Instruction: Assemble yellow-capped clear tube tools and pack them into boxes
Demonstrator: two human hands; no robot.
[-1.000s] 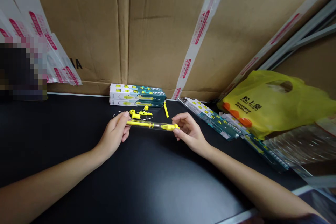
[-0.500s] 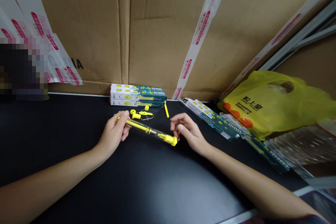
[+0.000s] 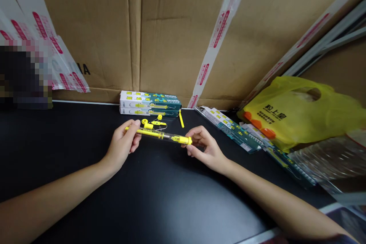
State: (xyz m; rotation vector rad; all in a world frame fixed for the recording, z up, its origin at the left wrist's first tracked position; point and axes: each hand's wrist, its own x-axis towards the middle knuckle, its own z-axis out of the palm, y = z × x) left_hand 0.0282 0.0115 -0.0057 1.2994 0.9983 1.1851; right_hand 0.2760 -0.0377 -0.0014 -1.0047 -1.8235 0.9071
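A spring scale (image 3: 164, 135), a clear tube with yellow parts inside, lies almost level between my two hands above the black table. My left hand (image 3: 123, 140) pinches its left end, thumb on top and fingers curled beneath. At the other end is a yellow cap (image 3: 188, 141), with the thumb and bent fingers of my right hand (image 3: 204, 148) closed round it. Just behind the tube, small yellow parts (image 3: 148, 125) and a thin wire hook (image 3: 163, 126) lie on the table. A yellow strip (image 3: 181, 119) leans near the boxes.
Two stacked printed boxes (image 3: 150, 103) stand by the cardboard wall (image 3: 177, 38). More boxes (image 3: 231, 127) lie at the right, beside a yellow plastic bag (image 3: 297, 110) and a ribbed clear plastic thing (image 3: 328, 158). A pixelated area (image 3: 24, 76) covers the far left.
The right end of the spring scale has swung up and away. My right hand has closed from open fingers onto the yellow cap. My left hand keeps its hold.
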